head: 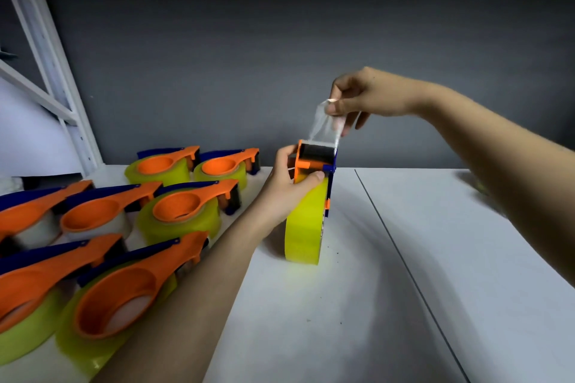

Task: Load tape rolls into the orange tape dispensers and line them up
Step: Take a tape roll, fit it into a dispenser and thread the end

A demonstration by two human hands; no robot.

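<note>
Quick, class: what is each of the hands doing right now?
Left hand: grips the upright orange dispenser and its yellow tape roll.
Right hand: pinches the clear tape end.

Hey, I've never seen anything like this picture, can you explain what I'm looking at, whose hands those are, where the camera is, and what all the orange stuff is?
There is no machine here, only a person's two bare hands, seen from a wide-angle camera worn on their head and looking forward and down. That is why the arms reach in from the bottom and the right edge.

The left hand grips an orange tape dispenser that stands upright on a white table, with a yellow tape roll loaded in it. The right hand pinches the clear tape end and holds it up above the dispenser's top.

On the left of the table lie seven loaded dispensers in rows, flat on their sides. A white shelf frame stands at the far left against a dark wall.
</note>
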